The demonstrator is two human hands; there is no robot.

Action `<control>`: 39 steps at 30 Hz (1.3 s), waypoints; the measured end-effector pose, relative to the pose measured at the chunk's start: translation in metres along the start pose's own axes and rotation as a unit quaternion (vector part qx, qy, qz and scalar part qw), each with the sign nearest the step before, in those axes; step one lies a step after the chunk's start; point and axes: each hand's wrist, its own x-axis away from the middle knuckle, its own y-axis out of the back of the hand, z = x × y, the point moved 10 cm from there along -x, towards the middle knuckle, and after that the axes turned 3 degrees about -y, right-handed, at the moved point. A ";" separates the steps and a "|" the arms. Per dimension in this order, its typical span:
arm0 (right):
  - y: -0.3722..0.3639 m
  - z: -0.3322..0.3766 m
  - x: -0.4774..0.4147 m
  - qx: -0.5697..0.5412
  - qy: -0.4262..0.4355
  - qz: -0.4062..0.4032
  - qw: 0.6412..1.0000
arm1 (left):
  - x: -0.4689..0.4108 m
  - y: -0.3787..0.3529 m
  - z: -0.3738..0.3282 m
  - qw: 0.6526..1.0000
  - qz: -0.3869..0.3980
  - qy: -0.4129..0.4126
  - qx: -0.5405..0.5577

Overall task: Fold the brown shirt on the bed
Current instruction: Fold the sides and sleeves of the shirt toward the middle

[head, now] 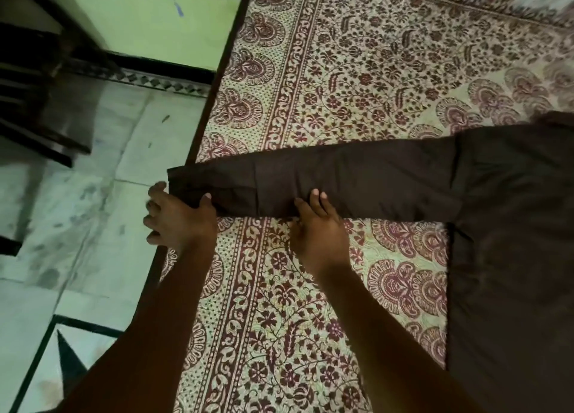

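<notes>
The brown shirt (512, 232) lies flat on the bed at the right, its body running off the right and bottom edges. One long sleeve (357, 179) stretches left across the patterned bedspread (341, 70), and its cuff reaches past the bed's edge. My left hand (177, 217) grips the cuff end, thumb on top of the cloth. My right hand (320, 229) holds the sleeve's near edge at mid-length, fingertips on the fabric.
The bed's dark wooden edge (217, 80) runs diagonally down the left side of the bedspread. Beyond it is a pale tiled floor (102, 201) with a green wall (149, 18) and dark furniture (34, 95) at the upper left.
</notes>
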 end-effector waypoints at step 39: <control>0.341 -0.515 0.052 -0.683 -0.300 -0.372 0.553 | 0.379 -0.235 -0.271 0.876 0.266 -0.402 0.030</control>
